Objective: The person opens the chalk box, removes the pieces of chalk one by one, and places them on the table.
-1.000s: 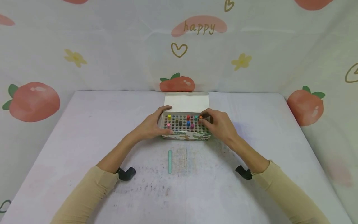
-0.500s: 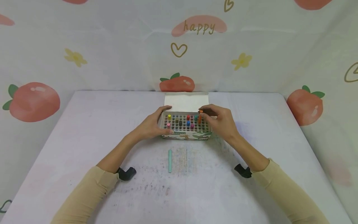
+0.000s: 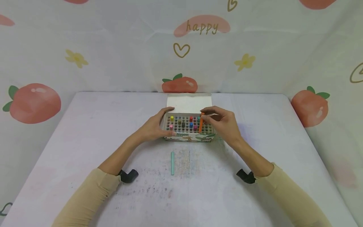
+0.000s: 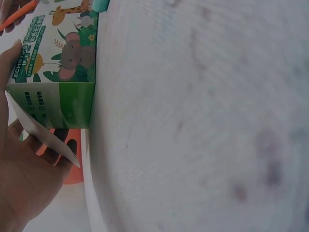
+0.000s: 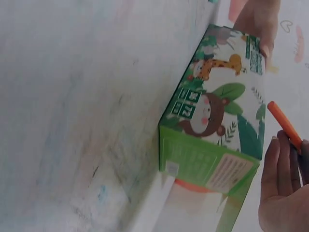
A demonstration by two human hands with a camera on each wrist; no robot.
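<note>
My right hand point(image 3: 225, 124) pinches an orange chalk stick point(image 3: 201, 123) above the right part of a patterned chalk box point(image 3: 195, 138). The stick is out of its hole and leans slightly, its lower end overlapping the front rim in the head view. The right wrist view shows the same orange chalk point(image 5: 285, 121) beside the box's upper edge. With its thumb at the front and fingers behind, my left hand point(image 3: 154, 127) grips the box's left end. Several coloured chalks stand in the box's holes, among them a yellow one point(image 3: 171, 118) and a pink one point(image 3: 171, 126).
A teal chalk stick point(image 3: 172, 163) lies on the white table point(image 3: 136, 201) in front of the box. Behind the holes, the box's white lid point(image 3: 189, 103) is folded back toward a fruit-patterned cloth point(image 3: 124, 69). Coloured smudges mark the tabletop.
My right hand has pulled the orange chalk up out of its hole and shifted it slightly left and toward the front. The left hand stays on the box.
</note>
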